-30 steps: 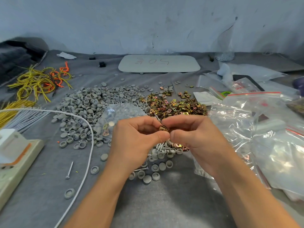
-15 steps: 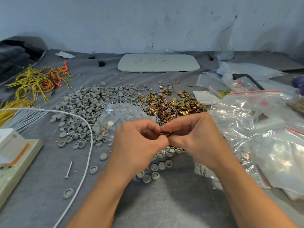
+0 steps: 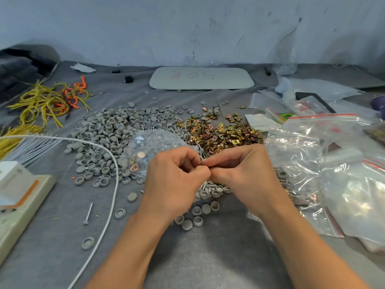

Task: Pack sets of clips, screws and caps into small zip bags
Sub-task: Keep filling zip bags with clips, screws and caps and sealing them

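My left hand (image 3: 175,180) and my right hand (image 3: 239,170) meet fingertip to fingertip over the table's middle, both pinching small metal parts, clips with screw tips poking out above. A small clear zip bag (image 3: 150,149) with a clip and a cap inside hangs behind my left hand. A heap of grey caps (image 3: 116,132) lies behind it to the left. A heap of brass-coloured clips (image 3: 220,134) lies beyond my hands. Screws (image 3: 205,186) and more caps lie under my hands.
A pile of zip bags (image 3: 333,163) covers the right side. A white cable (image 3: 112,184) curves across the left, beside a white power strip (image 3: 18,201). Yellow and orange wires (image 3: 48,103) lie far left; a white board (image 3: 202,78) at the back. A loose screw (image 3: 88,213) lies near the cable.
My hands have closed tighter together, so the clip between the fingertips is now almost hidden. The view has shifted slightly.
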`<action>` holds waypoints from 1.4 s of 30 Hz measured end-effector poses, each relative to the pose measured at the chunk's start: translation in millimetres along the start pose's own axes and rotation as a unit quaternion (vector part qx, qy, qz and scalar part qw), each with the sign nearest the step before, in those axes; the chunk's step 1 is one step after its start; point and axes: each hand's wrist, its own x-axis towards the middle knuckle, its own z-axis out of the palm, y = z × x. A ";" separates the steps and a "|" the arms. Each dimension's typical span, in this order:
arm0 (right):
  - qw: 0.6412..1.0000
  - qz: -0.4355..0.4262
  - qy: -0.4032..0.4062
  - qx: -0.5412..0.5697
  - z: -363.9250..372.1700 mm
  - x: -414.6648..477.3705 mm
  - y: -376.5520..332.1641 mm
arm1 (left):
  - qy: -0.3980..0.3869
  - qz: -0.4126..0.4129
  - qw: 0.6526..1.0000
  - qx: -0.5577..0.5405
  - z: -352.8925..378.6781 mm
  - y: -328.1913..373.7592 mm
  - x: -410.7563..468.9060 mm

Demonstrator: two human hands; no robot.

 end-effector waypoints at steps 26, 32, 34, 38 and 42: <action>0.998 0.031 0.047 -0.018 5.2 -2.0 -4.3 | 0.072 0.040 0.994 0.068 -1.3 8.1 -7.8; 0.973 0.193 -0.016 0.127 5.9 -2.4 -9.6 | 0.128 0.175 0.965 0.148 0.7 6.8 -11.8; 0.972 0.186 -0.040 0.139 3.7 -2.6 -11.0 | 0.128 0.197 0.960 0.151 1.4 3.2 -11.9; 0.971 0.198 -0.074 0.111 -6.8 -0.9 -12.0 | 0.120 0.188 0.966 0.133 3.8 2.0 -14.0; 0.968 0.215 -0.091 0.090 -14.8 0.8 -13.0 | 0.098 0.137 0.979 0.114 5.6 4.2 -15.3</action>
